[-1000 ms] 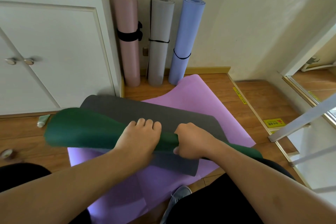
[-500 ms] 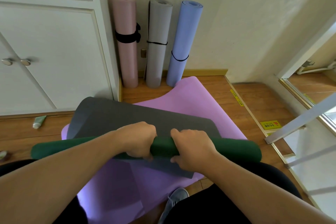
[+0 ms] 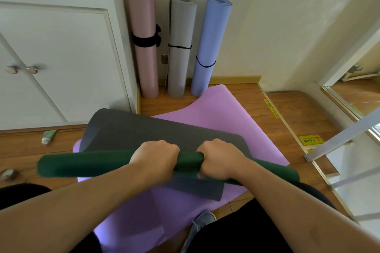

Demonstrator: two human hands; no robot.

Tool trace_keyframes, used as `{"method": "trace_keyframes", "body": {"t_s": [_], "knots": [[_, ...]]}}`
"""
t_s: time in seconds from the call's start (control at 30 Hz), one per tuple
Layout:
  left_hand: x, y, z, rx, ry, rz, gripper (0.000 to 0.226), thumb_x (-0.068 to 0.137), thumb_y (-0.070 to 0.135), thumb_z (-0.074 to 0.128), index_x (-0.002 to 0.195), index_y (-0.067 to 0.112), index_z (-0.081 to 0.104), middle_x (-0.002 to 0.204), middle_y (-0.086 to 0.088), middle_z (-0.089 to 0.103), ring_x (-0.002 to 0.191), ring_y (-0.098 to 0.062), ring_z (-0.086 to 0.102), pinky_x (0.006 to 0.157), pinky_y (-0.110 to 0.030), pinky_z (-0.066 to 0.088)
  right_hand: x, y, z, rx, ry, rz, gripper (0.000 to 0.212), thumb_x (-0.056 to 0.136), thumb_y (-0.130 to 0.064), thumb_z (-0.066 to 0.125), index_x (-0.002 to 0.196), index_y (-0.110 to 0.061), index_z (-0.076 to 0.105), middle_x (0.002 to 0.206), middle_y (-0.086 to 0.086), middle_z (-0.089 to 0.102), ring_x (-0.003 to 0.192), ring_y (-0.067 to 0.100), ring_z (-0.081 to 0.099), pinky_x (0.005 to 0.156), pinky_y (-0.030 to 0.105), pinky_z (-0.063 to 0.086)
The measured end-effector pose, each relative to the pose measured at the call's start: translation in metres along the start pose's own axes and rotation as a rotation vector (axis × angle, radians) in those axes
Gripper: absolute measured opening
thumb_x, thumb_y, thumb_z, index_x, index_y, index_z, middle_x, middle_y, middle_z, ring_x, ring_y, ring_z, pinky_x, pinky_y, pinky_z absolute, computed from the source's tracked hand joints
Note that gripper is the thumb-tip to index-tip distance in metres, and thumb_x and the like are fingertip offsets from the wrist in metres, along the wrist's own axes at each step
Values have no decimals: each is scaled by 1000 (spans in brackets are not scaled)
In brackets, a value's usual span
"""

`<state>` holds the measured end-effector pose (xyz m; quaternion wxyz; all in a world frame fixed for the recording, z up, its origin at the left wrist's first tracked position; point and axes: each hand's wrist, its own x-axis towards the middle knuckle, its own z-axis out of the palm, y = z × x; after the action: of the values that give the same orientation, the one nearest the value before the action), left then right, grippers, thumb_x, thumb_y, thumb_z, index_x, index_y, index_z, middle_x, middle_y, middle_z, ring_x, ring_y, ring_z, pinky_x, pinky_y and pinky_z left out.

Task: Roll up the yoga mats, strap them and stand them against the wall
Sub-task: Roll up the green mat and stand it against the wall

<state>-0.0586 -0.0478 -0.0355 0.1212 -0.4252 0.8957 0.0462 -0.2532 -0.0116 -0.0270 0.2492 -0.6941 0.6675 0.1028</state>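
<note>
Your left hand [image 3: 156,155] and right hand [image 3: 221,158] both curl around the green roll [image 3: 86,163], side by side at centre, keeping it tight.

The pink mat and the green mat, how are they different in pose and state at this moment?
The pink mat stands upright against the wall; the green mat lies across the floor mats. The pink mat has a black strap around it; the green mat shows none. Nobody touches the pink mat; the left hand and right hand grip the green mat. Both are rolled.
</note>
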Motion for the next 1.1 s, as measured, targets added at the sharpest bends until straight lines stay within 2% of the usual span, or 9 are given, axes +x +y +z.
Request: {"method": "trace_keyframes", "body": {"t_s": [0.1,0.2,0.27,0.4,0.53,0.67,0.83,0.97,1.1], "knots": [[9,-8,-4,-83,-57,31,12,86,20,67,96,25,63,85,2,63,75,-22,63,64,-35,52,-9,-2,7,-139,125,-50,33,79,-43,80,102,-28,61,89,-7,67,81,18,66,76,41,62],[17,-19,-14,-212,-121,70,18,83,32,77,85,32,59,79,7,64,72,-12,63,60,-28,48,-18,-7,17,-314,314,-109,61,85,-51,78,129,-25,45,113,-4,61,100,22,61,88,41,56],[19,-22,-20,-283,-209,92,24,80,36,83,93,33,63,86,9,67,77,-10,65,65,-26,48,-19,-10,21,-326,348,-97,66,87,-53,78,133,-24,40,116,-1,61,102,24,61,89,43,55],[18,-22,-17,-293,-324,117,46,77,39,88,118,31,68,98,9,69,88,-12,68,81,-32,57,-12,-7,20,-274,241,-92,44,92,-43,74,116,-22,43,94,-1,64,79,22,62,73,43,61],[10,-26,-16,-259,-336,99,41,74,39,88,108,35,65,94,10,67,86,-11,67,77,-31,57,-10,-7,18,-279,241,-136,36,91,-37,73,109,-23,45,89,-1,63,73,21,61,67,40,59],[4,-30,-13,-175,-333,22,33,74,39,85,100,30,66,87,5,68,76,-14,68,70,-34,61,-7,-7,19,-293,247,-154,31,92,-33,70,105,-22,44,82,-2,59,67,19,57,57,34,52],[8,-32,-12,-216,-403,69,25,83,29,79,105,24,68,89,1,70,80,-17,68,71,-33,59,-8,-6,20,-260,204,-157,29,94,-36,70,107,-25,47,86,-3,62,72,17,59,65,36,58],[10,-34,-19,-240,-479,139,29,86,33,81,110,20,72,91,1,71,80,-16,68,69,-30,56,-11,-5,22,-243,201,-166,31,93,-41,71,108,-26,48,89,-4,64,73,18,60,61,32,51],[10,-34,-20,-334,-483,170,36,84,36,85,114,26,68,99,6,71,88,-15,69,79,-35,58,-13,-2,21,-234,183,-154,30,94,-40,71,109,-26,49,91,-3,65,76,19,62,69,38,58]]}}
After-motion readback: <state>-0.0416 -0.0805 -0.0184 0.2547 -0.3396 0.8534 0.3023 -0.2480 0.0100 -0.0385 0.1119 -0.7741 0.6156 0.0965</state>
